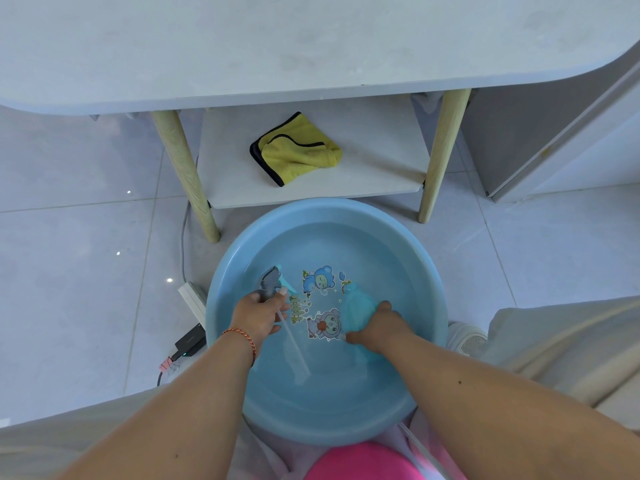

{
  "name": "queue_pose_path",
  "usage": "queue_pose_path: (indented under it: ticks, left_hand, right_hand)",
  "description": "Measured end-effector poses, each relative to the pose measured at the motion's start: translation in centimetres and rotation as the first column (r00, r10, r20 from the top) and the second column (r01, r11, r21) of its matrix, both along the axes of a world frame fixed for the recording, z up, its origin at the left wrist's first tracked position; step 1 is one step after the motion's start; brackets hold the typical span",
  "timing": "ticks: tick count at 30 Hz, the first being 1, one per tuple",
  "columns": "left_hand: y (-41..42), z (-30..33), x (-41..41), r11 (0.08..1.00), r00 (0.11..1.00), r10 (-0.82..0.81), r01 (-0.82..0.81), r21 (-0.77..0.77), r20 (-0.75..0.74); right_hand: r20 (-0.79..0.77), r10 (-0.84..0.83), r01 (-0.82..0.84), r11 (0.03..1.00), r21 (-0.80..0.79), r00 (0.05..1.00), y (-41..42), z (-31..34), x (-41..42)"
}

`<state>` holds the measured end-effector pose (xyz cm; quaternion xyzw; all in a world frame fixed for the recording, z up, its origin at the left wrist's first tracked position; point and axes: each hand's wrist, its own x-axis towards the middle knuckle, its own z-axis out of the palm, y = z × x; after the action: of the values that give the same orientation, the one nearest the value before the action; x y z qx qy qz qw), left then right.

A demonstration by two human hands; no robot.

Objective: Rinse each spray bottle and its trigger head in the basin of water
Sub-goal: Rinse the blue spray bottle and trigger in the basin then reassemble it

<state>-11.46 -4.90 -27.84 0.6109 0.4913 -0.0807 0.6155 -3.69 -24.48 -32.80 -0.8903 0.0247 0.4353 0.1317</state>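
Observation:
A light blue basin [429, 271] of water stands on the floor between my knees, cartoon stickers on its bottom. My left hand [261, 315] grips a grey trigger head [272, 280] at the water's left side; its clear dip tube [294, 344] slants down toward me into the water. My right hand [379, 327] holds a translucent blue spray bottle [356, 301] under the water at the right, neck pointing away from me. The bottle carries no head.
A white table [311, 46] with wooden legs [188, 174] stands beyond the basin; a yellow cloth [298, 150] lies on its lower shelf. A white power strip [192, 299] and a black adapter [188, 341] with cable lie left of the basin. A white shoe [467, 337] sits right.

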Motion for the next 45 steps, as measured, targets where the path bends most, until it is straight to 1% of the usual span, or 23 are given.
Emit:
queue_pose_path:
  ticks: [17,24,29,32,35,37,39,42,43,45]
  left_hand:
    - [-0.1,0.2,0.1,1.0,1.0,0.003,-0.003,-0.004,0.015]
    - [-0.1,0.2,0.3,1.0,1.0,0.008,-0.008,-0.009,0.02]
    - [-0.3,0.3,0.8,0.999,0.999,0.018,-0.017,-0.027,0.04]
    - [-0.3,0.3,1.0,0.999,0.999,0.021,-0.02,-0.029,0.042]
    - [-0.5,0.3,1.3,0.999,0.998,0.035,-0.033,-0.034,0.05]
    - [-0.5,0.3,1.5,0.998,0.997,0.05,-0.048,-0.028,0.067]
    - [-0.4,0.3,1.7,0.997,0.993,0.071,-0.071,-0.012,0.094]
    - [-0.3,0.8,2.3,0.989,0.977,0.14,-0.146,0.026,0.161]
    - [-0.2,1.2,2.6,0.982,0.963,0.179,-0.189,0.029,0.202]
    - [0.2,2.7,3.7,0.953,0.905,0.292,-0.304,-0.01,0.309]
  right_hand:
    - [-0.004,-0.001,0.001,0.999,0.035,1.0,-0.4,0.9,-0.5]
    - [-0.055,-0.064,0.067,0.996,0.063,0.996,0.0,0.3,-0.1]
    - [-0.088,-0.196,0.204,0.974,0.099,0.977,0.7,-0.3,0.6]
    - [-0.122,-0.32,0.336,0.93,0.149,0.94,1.1,-0.9,1.2]
    - [-0.165,-0.443,0.47,0.857,0.212,0.881,1.5,-1.3,1.8]
    - [-0.173,-0.497,0.526,0.804,0.277,0.85,1.7,-1.2,2.2]
    - [-0.129,-0.511,0.518,0.766,0.38,0.85,1.7,-1.0,2.4]
    - [-0.028,-0.484,0.421,0.729,0.54,0.875,1.9,0.1,2.9]
    - [-0.021,-0.489,0.409,0.704,0.58,0.872,2.0,0.8,3.1]
    - [-0.006,-0.492,0.382,0.669,0.637,0.871,2.2,2.3,3.5]
